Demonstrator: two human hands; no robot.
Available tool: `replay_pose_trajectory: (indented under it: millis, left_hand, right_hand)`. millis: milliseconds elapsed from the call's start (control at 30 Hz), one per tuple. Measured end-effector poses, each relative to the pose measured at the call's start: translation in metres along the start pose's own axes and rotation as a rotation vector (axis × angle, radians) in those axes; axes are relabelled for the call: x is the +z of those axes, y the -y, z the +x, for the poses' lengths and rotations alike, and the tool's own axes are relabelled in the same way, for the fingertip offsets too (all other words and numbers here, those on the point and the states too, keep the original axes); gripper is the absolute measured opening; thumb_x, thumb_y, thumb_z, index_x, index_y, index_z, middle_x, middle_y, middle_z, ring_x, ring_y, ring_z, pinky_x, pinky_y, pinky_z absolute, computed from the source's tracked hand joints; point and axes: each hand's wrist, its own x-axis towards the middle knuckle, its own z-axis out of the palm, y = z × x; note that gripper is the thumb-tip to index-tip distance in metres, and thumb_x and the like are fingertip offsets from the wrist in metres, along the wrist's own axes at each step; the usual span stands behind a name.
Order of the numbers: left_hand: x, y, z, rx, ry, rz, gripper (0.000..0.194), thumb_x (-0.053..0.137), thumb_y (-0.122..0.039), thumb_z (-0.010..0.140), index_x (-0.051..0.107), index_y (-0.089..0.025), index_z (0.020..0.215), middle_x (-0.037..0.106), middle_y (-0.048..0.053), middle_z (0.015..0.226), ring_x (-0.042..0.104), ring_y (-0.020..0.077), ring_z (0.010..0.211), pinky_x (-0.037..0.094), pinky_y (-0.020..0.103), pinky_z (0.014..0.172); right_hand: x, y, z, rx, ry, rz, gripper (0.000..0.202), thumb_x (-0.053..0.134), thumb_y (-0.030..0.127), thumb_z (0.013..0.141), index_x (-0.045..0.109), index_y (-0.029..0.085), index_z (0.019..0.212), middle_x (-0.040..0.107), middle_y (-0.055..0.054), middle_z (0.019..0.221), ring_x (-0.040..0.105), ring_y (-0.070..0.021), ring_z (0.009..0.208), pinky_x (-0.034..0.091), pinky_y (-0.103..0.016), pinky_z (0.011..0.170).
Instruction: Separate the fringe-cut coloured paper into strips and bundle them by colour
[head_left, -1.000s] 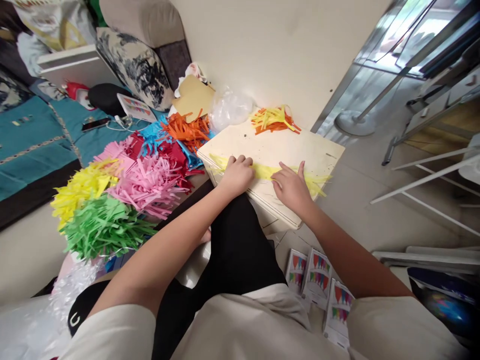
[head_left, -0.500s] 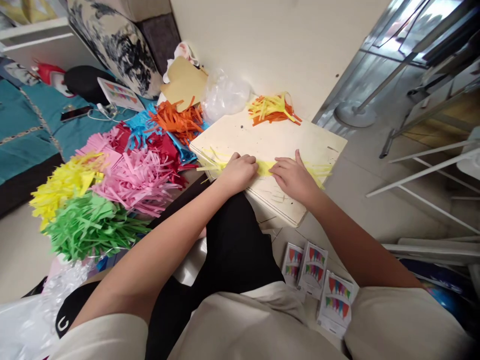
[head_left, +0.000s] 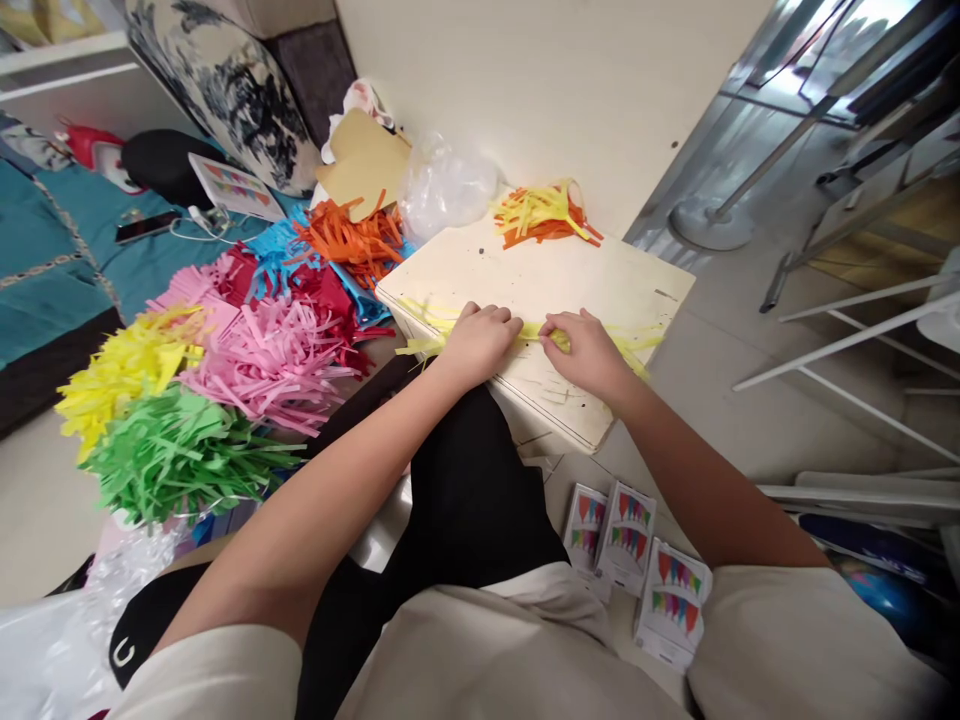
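A yellow fringed paper tassel (head_left: 529, 331) lies stretched across the pale wooden board (head_left: 577, 285), its cut strips fanning out at both ends. My left hand (head_left: 481, 343) is closed over the tassel's middle, knuckles up, with the fingertips hidden beneath. Just to the right, my right hand (head_left: 583, 350) pinches the same yellow paper between thumb and forefinger. Farther back on the board rests a small pile of yellow and orange tassels (head_left: 547, 215).
Left of the board lie heaps of green (head_left: 187, 455), yellow (head_left: 127, 370), pink (head_left: 262, 350) and orange tassels (head_left: 352, 240). A clear plastic bag (head_left: 446, 185) sits behind the board. Printed boxes (head_left: 671, 600) stand on the floor by my leg. White metal legs (head_left: 847, 335) are at right.
My right hand's fingers have gone from spread on the paper to curled in a pinch. The yellow middle looks narrower now. My left hand has stayed nearly in place.
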Motion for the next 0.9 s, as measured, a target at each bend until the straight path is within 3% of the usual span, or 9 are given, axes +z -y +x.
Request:
replay_pose_trajectory:
  millis: [100, 200, 267, 400, 667, 900]
  left_hand:
    - [-0.002, 0.001, 0.000, -0.013, 0.025, -0.018, 0.026, 0.057, -0.019, 0.117, 0.082, -0.016, 0.123, 0.083, 0.019, 0.122, 0.076, 0.0364, 0.123, 0.047, 0.050, 0.103]
    - [-0.004, 0.005, -0.003, -0.052, 0.023, -0.068, 0.028, 0.056, -0.019, 0.116, 0.083, -0.017, 0.116, 0.084, 0.018, 0.119, 0.077, 0.0351, 0.122, 0.047, 0.051, 0.107]
    - [-0.003, 0.009, -0.005, -0.081, 0.012, -0.106, 0.028, 0.057, -0.021, 0.116, 0.084, -0.018, 0.111, 0.085, 0.018, 0.119, 0.076, 0.0355, 0.124, 0.047, 0.051, 0.109]
    - [0.000, 0.018, -0.005, -0.150, 0.027, -0.174, 0.027, 0.062, -0.028, 0.114, 0.086, -0.019, 0.106, 0.084, 0.018, 0.124, 0.072, 0.0390, 0.132, 0.048, 0.054, 0.109]
    - [-0.002, 0.017, 0.004, -0.269, 0.067, -0.212, 0.032, 0.057, -0.029, 0.118, 0.082, -0.019, 0.102, 0.084, 0.019, 0.123, 0.071, 0.0395, 0.130, 0.050, 0.053, 0.108]
    - [-0.004, 0.012, 0.010, -0.338, 0.082, -0.174, 0.026, 0.063, -0.034, 0.118, 0.080, -0.020, 0.105, 0.085, 0.020, 0.126, 0.070, 0.0419, 0.134, 0.051, 0.053, 0.109]
  right_hand:
    - [0.001, 0.003, -0.003, -0.042, -0.017, -0.052, 0.015, 0.069, 0.034, 0.106, 0.077, 0.025, 0.115, 0.086, -0.013, 0.125, 0.077, -0.0368, 0.127, 0.031, -0.067, 0.143]
    - [0.002, 0.001, -0.005, -0.089, -0.005, -0.075, 0.022, 0.059, 0.028, 0.110, 0.080, 0.024, 0.114, 0.085, -0.016, 0.121, 0.074, -0.0387, 0.124, 0.049, -0.061, 0.124]
    - [0.002, -0.004, -0.004, -0.108, -0.002, -0.052, 0.030, 0.052, 0.024, 0.111, 0.082, 0.023, 0.109, 0.085, -0.018, 0.116, 0.071, -0.0399, 0.120, 0.053, -0.059, 0.112]
    - [-0.002, -0.011, -0.003, -0.085, -0.026, -0.002, 0.030, 0.055, 0.028, 0.112, 0.083, 0.024, 0.102, 0.087, -0.017, 0.110, 0.068, -0.0410, 0.120, 0.052, -0.060, 0.110]
    - [0.003, -0.012, 0.006, 0.148, -0.045, -0.073, 0.033, 0.066, 0.037, 0.112, 0.068, 0.026, 0.081, 0.081, -0.013, 0.091, 0.068, -0.0392, 0.113, 0.047, -0.055, 0.104]
    - [0.009, -0.013, 0.010, 0.189, -0.034, -0.205, 0.030, 0.067, 0.040, 0.112, 0.067, 0.025, 0.086, 0.082, -0.016, 0.097, 0.063, -0.0396, 0.113, 0.040, -0.053, 0.100]
